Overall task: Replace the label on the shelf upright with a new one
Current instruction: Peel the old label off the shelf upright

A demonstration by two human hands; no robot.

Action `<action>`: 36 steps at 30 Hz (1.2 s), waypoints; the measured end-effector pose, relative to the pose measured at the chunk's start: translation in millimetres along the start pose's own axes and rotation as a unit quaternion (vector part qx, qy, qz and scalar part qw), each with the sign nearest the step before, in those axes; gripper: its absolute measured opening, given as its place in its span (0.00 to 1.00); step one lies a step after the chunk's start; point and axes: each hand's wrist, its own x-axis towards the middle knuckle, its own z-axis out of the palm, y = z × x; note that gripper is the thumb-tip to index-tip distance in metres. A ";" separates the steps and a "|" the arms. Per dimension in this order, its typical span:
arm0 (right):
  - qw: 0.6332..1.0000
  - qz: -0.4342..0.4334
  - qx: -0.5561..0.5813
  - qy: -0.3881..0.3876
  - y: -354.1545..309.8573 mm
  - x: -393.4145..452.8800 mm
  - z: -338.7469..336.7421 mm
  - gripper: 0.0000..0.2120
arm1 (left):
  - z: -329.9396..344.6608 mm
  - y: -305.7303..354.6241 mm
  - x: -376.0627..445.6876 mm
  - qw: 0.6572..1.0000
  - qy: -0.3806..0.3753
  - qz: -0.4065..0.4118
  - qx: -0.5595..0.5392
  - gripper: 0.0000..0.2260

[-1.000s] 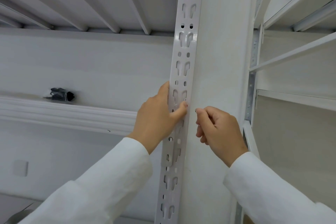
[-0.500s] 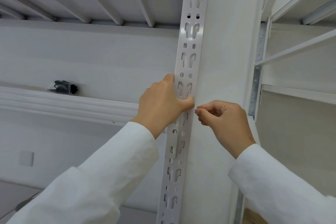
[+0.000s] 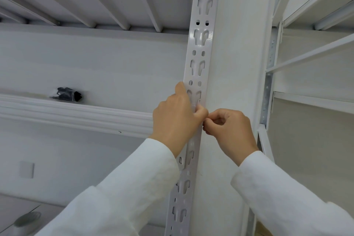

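The white slotted shelf upright [image 3: 199, 67] is running up the middle of the view, and any label on it is too pale or too covered to make out. The left hand [image 3: 177, 119] is wrapping round the upright's left edge, thumb pressing across its face. The right hand [image 3: 229, 130] is sitting just right of it, fingers curled, thumb and forefinger pinching together at the upright's right edge; what they are pinching is hidden. Both white sleeves [image 3: 122, 193] are cut off below. A dark bundle [image 3: 68, 95] is lying on the far-left ledge.
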 end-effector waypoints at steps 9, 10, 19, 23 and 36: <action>1.000 0.008 0.017 -0.002 1.1 2.8 0.7 0.07 | 1.0 -7.3 -5.8 1.000 0.015 0.021 -0.008 0.20; 1.000 0.009 0.017 -0.002 1.0 2.6 0.5 0.07 | -0.3 -7.1 -4.2 1.000 0.012 0.013 -0.022 0.20; 1.000 0.004 -0.001 -0.001 -1.8 0.4 0.1 0.10 | -3.5 4.8 -1.0 0.998 -0.015 -0.054 -0.040 0.20; 1.000 0.009 0.003 0.004 -2.0 1.1 1.0 0.09 | 1.0 7.0 -2.4 0.998 0.022 -0.063 -0.020 0.16; 1.000 0.016 -0.003 -0.008 0.5 -0.9 -1.0 0.11 | -2.5 -34.6 -21.3 0.972 0.122 0.027 -0.199 0.10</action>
